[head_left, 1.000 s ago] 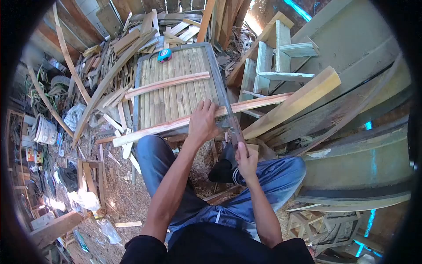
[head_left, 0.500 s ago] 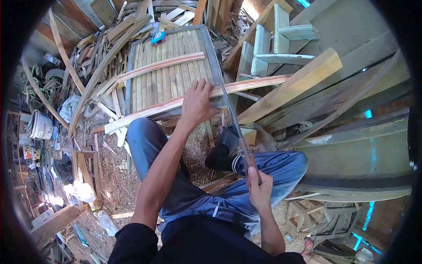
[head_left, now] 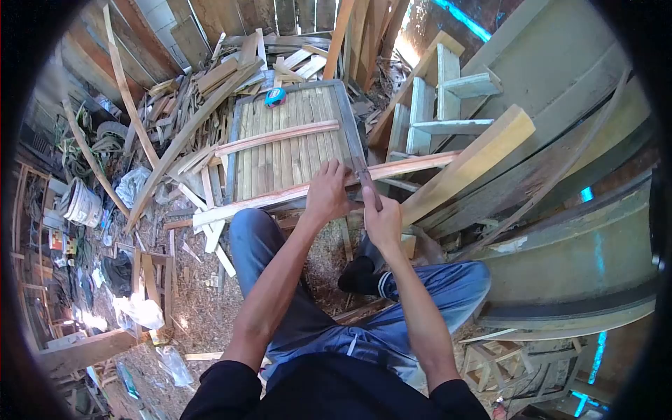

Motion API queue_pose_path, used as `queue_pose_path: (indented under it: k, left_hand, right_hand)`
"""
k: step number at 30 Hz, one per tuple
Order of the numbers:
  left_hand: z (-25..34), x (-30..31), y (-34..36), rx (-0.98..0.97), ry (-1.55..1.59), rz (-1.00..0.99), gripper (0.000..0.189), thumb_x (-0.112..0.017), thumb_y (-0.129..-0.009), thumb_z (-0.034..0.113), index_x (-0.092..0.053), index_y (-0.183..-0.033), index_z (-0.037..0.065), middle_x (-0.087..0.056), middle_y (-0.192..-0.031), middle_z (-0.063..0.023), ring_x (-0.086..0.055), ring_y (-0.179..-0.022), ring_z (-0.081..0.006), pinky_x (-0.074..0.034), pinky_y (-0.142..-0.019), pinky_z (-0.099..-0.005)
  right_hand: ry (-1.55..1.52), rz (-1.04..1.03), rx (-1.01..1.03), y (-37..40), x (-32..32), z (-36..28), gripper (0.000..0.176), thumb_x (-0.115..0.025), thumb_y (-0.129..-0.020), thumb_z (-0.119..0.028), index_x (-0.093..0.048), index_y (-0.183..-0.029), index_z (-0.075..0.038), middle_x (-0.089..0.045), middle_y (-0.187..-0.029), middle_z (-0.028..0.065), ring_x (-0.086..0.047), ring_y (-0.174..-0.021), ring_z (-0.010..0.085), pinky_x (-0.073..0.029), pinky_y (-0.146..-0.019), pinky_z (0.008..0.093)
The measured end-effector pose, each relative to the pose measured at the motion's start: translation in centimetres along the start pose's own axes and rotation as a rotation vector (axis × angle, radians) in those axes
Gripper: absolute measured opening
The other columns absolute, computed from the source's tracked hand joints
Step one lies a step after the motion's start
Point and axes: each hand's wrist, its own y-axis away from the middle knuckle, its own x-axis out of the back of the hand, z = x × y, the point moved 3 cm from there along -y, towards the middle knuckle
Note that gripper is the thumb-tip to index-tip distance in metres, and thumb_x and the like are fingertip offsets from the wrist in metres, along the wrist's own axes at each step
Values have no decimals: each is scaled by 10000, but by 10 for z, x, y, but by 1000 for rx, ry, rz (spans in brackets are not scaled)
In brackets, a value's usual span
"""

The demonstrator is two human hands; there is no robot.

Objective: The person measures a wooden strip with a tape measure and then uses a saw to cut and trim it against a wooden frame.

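Across the near edge of the slatted panel (head_left: 294, 140) lies a long wooden strip (head_left: 266, 199) — your left hand (head_left: 327, 192) presses down on it, fingers laid open over the top. Just right, your right hand (head_left: 381, 220) is closed round the saw (head_left: 365, 176) — its blade crosses the strip.

Right hand (head_left: 381, 222) pushed saw (head_left: 367, 185) forward, now beside left hand (head_left: 327, 196) at slat (head_left: 259, 202).

Left hand (head_left: 327, 192) presses wood strip (head_left: 280, 196); right hand (head_left: 381, 220) grips saw (head_left: 364, 175).
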Motion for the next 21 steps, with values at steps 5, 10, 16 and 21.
queue_pose_path:
  k: [5,10,16,21]
  left_hand:
    - [5,4,0,-40,25,-14,610,-863,-523,221,-564,-1013,13,-482,-990,-132,-498,-989,-326,-459,-838,-420]
    - [5,3,-4,-18,1,-63,689,-887,-518,256,-549,-1070,20,-490,-1030,-133,-492,-1035,-324,-455,-882,-423]
    - [5,4,-2,-4,-10,-76,709,-886,-525,285,-556,-1094,21,-500,-1047,-139,-497,-1037,-328,-451,-901,-425]
    - [-3,6,0,-41,17,-37,679,-850,-590,348,-572,-1106,6,-508,-1047,-148,-503,-1025,-331,-446,-899,-428]
  right_hand:
    - [-403,-32,-123,6,4,31,543,-522,-976,-409,-570,-632,8,-523,-519,54,-509,-455,199,-370,-470,356]
    - [-788,-13,-230,63,14,58,480,-545,-983,-373,-517,-633,-47,-445,-533,-21,-393,-480,56,-295,-444,239]
    - [-414,75,-228,115,47,68,538,-554,-971,-396,-527,-594,-13,-475,-515,-1,-435,-494,82,-335,-472,280]
    - [-360,31,-222,122,57,57,538,-556,-967,-386,-537,-595,3,-482,-511,12,-457,-503,92,-365,-500,297]
